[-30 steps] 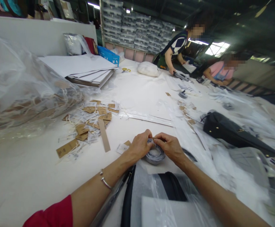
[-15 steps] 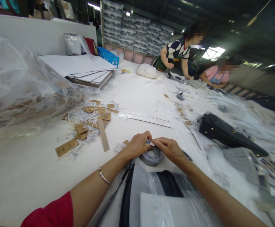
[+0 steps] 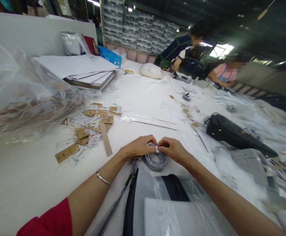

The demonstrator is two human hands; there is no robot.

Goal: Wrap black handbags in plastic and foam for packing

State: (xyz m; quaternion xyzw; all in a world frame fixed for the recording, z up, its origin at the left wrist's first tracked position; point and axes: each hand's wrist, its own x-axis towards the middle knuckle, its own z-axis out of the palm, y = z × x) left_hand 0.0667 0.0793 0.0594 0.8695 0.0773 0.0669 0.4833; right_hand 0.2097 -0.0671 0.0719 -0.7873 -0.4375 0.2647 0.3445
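Observation:
A coiled grey strap [image 3: 155,161] in clear wrap lies on the white table just beyond a black bag [image 3: 130,203] covered with clear plastic and a white sheet. At the coil's far edge my left hand [image 3: 143,145] is closed, thumb and fingers pinching by a small white piece [image 3: 157,148]. My right hand [image 3: 173,149] meets it from the right, its thumb and index finger pinched on the same white piece. The fingertips of both hands nearly touch.
Brown paper tags [image 3: 82,134] lie scattered left of centre, beside a large clear plastic bag [image 3: 30,88]. White sheets [image 3: 84,67] are stacked behind. A black bag [image 3: 236,134] lies on the right. Two people [image 3: 223,73] work at the far side.
My right hand's fingers have curled more, and my left hand has shifted slightly left. At the far side, one person has bent over and moved left.

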